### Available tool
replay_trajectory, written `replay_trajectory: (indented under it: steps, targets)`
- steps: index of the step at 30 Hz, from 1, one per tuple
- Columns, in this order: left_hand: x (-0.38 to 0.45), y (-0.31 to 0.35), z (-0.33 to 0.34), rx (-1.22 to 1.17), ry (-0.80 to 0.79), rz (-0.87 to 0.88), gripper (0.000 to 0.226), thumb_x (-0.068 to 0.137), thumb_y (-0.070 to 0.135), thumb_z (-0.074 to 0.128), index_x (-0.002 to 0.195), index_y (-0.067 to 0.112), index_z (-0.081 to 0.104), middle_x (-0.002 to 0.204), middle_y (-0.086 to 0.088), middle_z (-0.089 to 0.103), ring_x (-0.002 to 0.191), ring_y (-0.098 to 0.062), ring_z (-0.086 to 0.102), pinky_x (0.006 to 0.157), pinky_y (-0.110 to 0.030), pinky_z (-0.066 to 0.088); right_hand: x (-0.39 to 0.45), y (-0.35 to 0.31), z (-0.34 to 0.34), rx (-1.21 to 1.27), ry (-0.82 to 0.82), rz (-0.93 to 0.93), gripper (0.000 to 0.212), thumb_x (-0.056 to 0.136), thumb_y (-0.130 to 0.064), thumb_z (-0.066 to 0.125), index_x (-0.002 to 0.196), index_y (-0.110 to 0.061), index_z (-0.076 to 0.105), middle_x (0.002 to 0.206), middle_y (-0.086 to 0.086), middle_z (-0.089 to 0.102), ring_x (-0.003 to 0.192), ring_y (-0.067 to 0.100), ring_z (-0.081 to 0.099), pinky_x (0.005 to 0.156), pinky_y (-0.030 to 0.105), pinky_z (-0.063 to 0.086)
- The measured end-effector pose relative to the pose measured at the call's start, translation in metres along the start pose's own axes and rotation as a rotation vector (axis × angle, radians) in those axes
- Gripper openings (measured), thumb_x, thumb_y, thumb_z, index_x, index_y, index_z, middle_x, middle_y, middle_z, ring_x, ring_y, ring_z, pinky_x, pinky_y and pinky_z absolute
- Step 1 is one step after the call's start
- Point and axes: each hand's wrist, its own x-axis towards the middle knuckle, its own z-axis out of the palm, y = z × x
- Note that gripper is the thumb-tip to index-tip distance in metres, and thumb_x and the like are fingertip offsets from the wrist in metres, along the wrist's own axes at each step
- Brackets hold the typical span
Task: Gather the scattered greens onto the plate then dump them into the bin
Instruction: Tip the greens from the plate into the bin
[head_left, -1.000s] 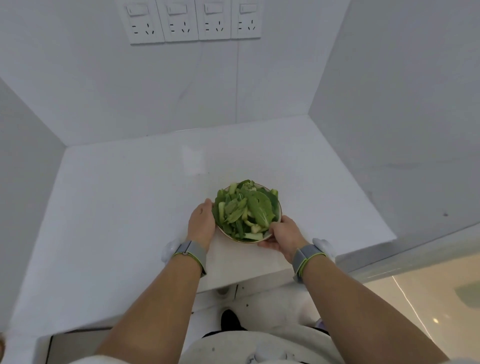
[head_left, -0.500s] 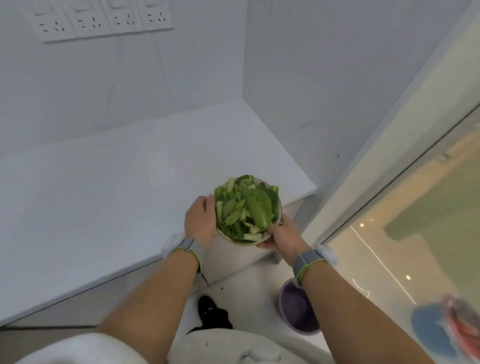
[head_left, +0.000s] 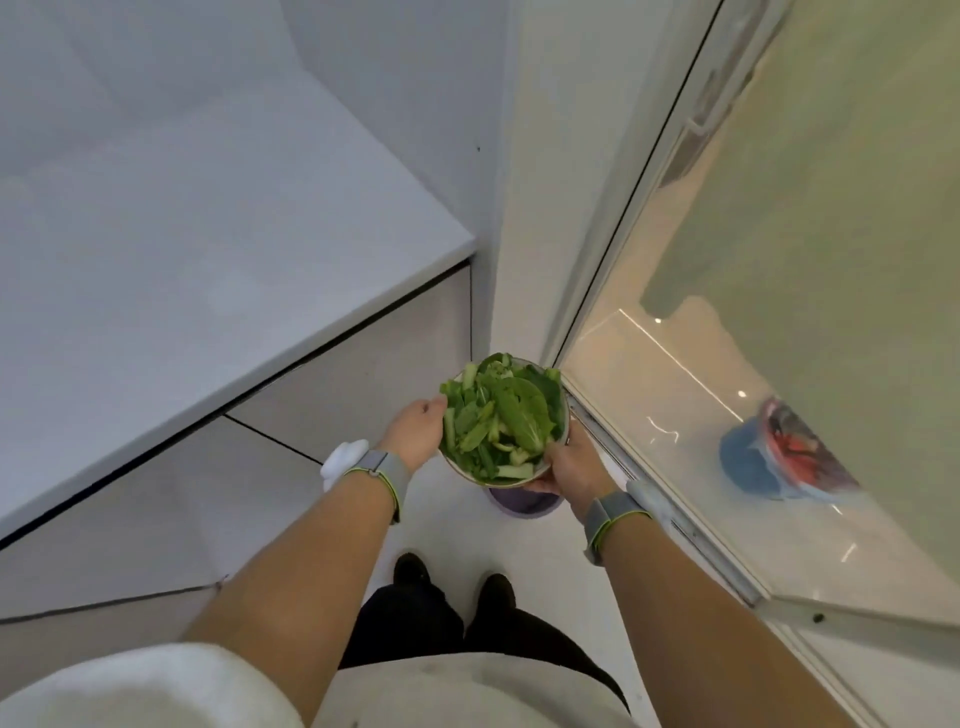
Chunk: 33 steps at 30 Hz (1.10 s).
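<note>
Your one plate (head_left: 558, 415) is piled with greens (head_left: 501, 421), held in the air in front of you, off the tabletop (head_left: 208, 218) and directly above the bin (head_left: 524, 503). The plate is round, so it has no long axis of its own; it sits roughly level with its open face toward you. Most of the leaves and pale stalks in the heap run from the near left up toward the far right, with one broad leaf lying on top near the middle. The pieces overlap too much to count singly. Your right hand (head_left: 574, 465) has its grip closed on the plate's near right rim, thumb over the edge and fingers underneath. Your left hand (head_left: 418, 428) is curled against the left side of the plate, at the rim where the greens spill over; how far its fingers wrap underneath is hidden. Only a sliver of the single purple bin shows, on the floor (head_left: 452, 525) below the plate. You wear two grey wristbands (head_left: 382, 470), one on each wrist. Your two dark shoes (head_left: 410, 571) stand just short of the bin. The tabletop lies to your left, a glass door (head_left: 779, 260) to your right.
</note>
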Motion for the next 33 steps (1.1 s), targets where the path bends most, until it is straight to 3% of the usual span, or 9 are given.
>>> replay_trajectory:
  steps: [4, 9, 11, 14, 19, 22, 25, 28, 33]
  targets:
    - [0.014, 0.000, 0.040, 0.015, -0.091, -0.041, 0.041, 0.099, 0.052, 0.032, 0.102, 0.020, 0.058, 0.115, -0.012, 0.065, 0.105, -0.029, 0.061, 0.097, -0.045, 0.051, 0.026, 0.025, -0.027, -0.095, 0.082, 0.043, 0.020, 0.091, -0.024, 0.057, 0.108, -0.020, 0.046, 0.106, 0.019, 0.064, 0.071, 0.032, 0.072, 0.057, 0.046, 0.060]
    - [0.067, -0.022, 0.098, 0.088, -0.111, -0.134, 0.053, 0.101, 0.049, 0.026, 0.132, 0.013, 0.049, 0.129, -0.012, 0.057, 0.118, -0.030, 0.054, 0.098, -0.029, 0.039, 0.075, 0.078, -0.041, -0.037, 0.131, 0.133, 0.017, 0.081, -0.015, 0.053, 0.094, -0.023, 0.047, 0.088, 0.018, 0.066, 0.050, 0.026, 0.065, 0.046, 0.031, 0.054]
    - [0.079, -0.031, 0.113, 0.112, -0.111, -0.143, 0.050, 0.104, 0.042, 0.024, 0.131, 0.009, 0.049, 0.129, -0.014, 0.057, 0.117, -0.030, 0.053, 0.092, -0.030, 0.037, 0.086, 0.094, -0.041, 0.010, 0.140, 0.174, 0.020, 0.075, -0.012, 0.052, 0.091, -0.023, 0.050, 0.081, 0.015, 0.066, 0.055, 0.028, 0.063, 0.047, 0.032, 0.055]
    - [0.113, -0.055, 0.147, 0.059, -0.133, -0.222, 0.049, 0.103, 0.042, 0.024, 0.136, 0.012, 0.045, 0.133, -0.012, 0.055, 0.120, -0.031, 0.053, 0.106, -0.041, 0.041, 0.121, 0.141, -0.046, 0.048, 0.200, 0.231, 0.026, 0.080, -0.009, 0.049, 0.104, -0.019, 0.048, 0.092, 0.017, 0.065, 0.065, 0.031, 0.063, 0.051, 0.033, 0.053]
    - [0.188, -0.139, 0.225, -0.005, -0.129, -0.343, 0.041, 0.103, 0.024, 0.030, 0.130, -0.004, 0.046, 0.134, -0.026, 0.050, 0.123, -0.042, 0.051, 0.106, -0.048, 0.043, 0.209, 0.243, -0.052, 0.136, 0.259, 0.318, 0.036, 0.084, -0.008, 0.051, 0.119, -0.015, 0.049, 0.104, 0.016, 0.064, 0.076, 0.032, 0.066, 0.052, 0.035, 0.055]
    - [0.207, -0.170, 0.267, -0.171, -0.145, -0.431, 0.057, 0.098, 0.037, 0.031, 0.127, -0.007, 0.050, 0.129, -0.032, 0.055, 0.121, -0.046, 0.053, 0.104, -0.055, 0.045, 0.249, 0.278, -0.059, 0.081, 0.335, 0.374, 0.029, 0.088, -0.009, 0.051, 0.117, -0.013, 0.048, 0.112, 0.018, 0.060, 0.088, 0.037, 0.065, 0.050, 0.037, 0.057]
    - [0.230, -0.188, 0.288, -0.217, -0.200, -0.514, 0.060, 0.100, 0.048, 0.026, 0.138, 0.006, 0.046, 0.135, -0.022, 0.056, 0.124, -0.039, 0.053, 0.108, -0.048, 0.043, 0.285, 0.295, -0.062, -0.001, 0.358, 0.420, 0.028, 0.092, -0.007, 0.046, 0.119, -0.012, 0.046, 0.118, 0.018, 0.057, 0.096, 0.042, 0.063, 0.050, 0.041, 0.059]
    - [0.246, -0.200, 0.299, -0.299, -0.240, -0.585, 0.058, 0.101, 0.052, 0.028, 0.137, 0.010, 0.047, 0.127, -0.018, 0.060, 0.115, -0.034, 0.061, 0.097, -0.039, 0.051, 0.316, 0.300, -0.059, -0.092, 0.394, 0.447, 0.028, 0.090, -0.007, 0.049, 0.117, -0.011, 0.041, 0.119, 0.017, 0.053, 0.096, 0.042, 0.061, 0.046, 0.039, 0.058]
    - [0.260, -0.209, 0.311, -0.316, -0.338, -0.583, 0.062, 0.100, 0.053, 0.029, 0.137, 0.005, 0.046, 0.119, -0.015, 0.058, 0.101, -0.027, 0.059, 0.089, -0.039, 0.052, 0.351, 0.289, -0.041, -0.303, 0.418, 0.469, 0.044, 0.083, -0.006, 0.050, 0.124, -0.009, 0.034, 0.098, 0.018, 0.055, 0.091, 0.047, 0.063, 0.073, 0.057, 0.058]
